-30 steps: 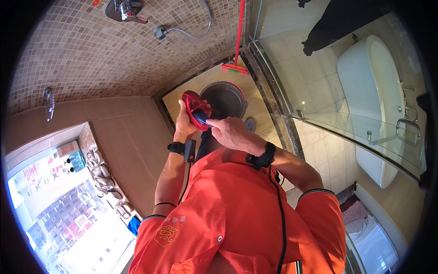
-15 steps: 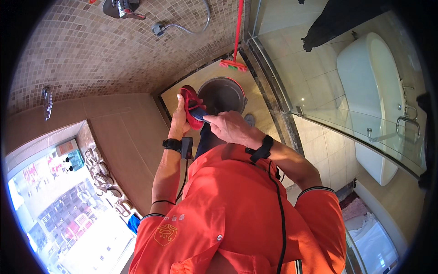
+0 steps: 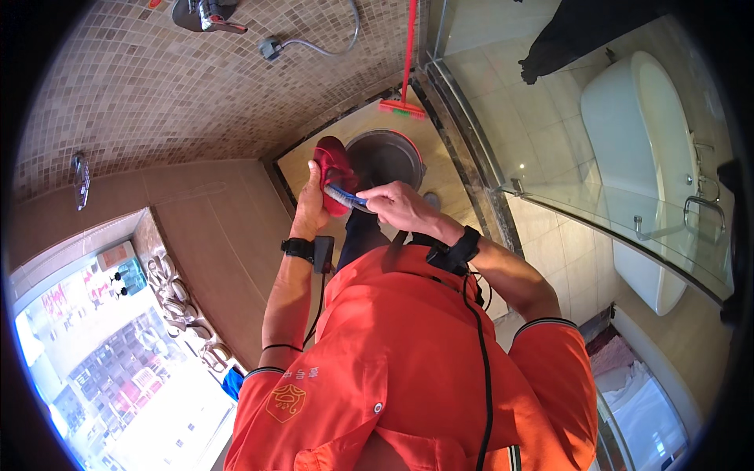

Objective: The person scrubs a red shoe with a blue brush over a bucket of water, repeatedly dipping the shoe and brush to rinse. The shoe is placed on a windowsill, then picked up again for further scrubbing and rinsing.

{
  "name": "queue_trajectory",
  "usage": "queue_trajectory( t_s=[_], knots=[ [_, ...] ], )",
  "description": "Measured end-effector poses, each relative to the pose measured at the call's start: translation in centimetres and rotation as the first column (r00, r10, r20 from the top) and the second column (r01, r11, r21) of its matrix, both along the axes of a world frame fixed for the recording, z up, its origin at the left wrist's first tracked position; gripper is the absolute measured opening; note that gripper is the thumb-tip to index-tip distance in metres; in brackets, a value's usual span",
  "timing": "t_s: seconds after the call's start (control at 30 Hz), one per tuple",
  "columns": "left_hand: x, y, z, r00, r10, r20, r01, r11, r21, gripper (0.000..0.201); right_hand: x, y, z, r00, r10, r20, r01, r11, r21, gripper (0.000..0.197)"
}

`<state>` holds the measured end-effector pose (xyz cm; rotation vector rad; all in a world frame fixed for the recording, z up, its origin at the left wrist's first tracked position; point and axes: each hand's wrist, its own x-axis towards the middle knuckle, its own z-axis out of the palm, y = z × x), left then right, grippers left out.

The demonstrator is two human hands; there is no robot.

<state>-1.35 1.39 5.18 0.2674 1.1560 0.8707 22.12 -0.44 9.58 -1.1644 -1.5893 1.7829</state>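
My left hand (image 3: 311, 202) grips a red shoe (image 3: 333, 161) by its side, thumb along the edge, holding it beside the bucket's rim. In my right hand (image 3: 399, 209) is a blue scrubbing brush (image 3: 348, 196) with pale bristles, its head lying against the shoe near the heel end. The fingers are closed round the brush handle. Just beyond both hands stands a dark grey bucket (image 3: 410, 171) with a red rim line; its inside is dark, and I cannot make out what it holds.
A red long-handled broom (image 3: 402, 107) leans in the far corner. Shower fittings (image 3: 208, 16) hang on the mosaic wall. At right are a glass panel (image 3: 613, 228) and a white bathtub (image 3: 636, 118). Several sandals (image 3: 179, 302) line the window ledge at left.
The brush has tilted and shifted on the shoe, showing more of its bristles. My right hand has moved slightly right and up; the shoe has turned a little.
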Motion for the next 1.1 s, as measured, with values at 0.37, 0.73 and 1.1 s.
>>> queue_trajectory(
  t_s=[0.37, 0.73, 1.1],
  knots=[
    [0.6, -0.1, -0.2, 0.957, -0.148, -0.25, 0.161, 0.987, 0.032, 0.067, 0.0, -0.5, 3.6, 0.815, 0.095, 0.572, -0.411, 0.79, 0.454, 0.023],
    [0.5, -0.4, 0.5, 0.995, 0.029, 0.094, -0.033, 0.999, 0.035, 0.066, 0.8, 0.7, 0.7, 1.0, 0.027, 0.013, -0.027, 0.999, 0.026, 0.034],
    [0.5, 0.9, -2.2, 0.994, 0.063, 0.093, -0.062, 0.998, -0.006, 0.072, -1.3, -0.3, 0.4, 0.918, -0.19, 0.349, -0.083, 0.768, 0.635, 0.028]
  ],
)
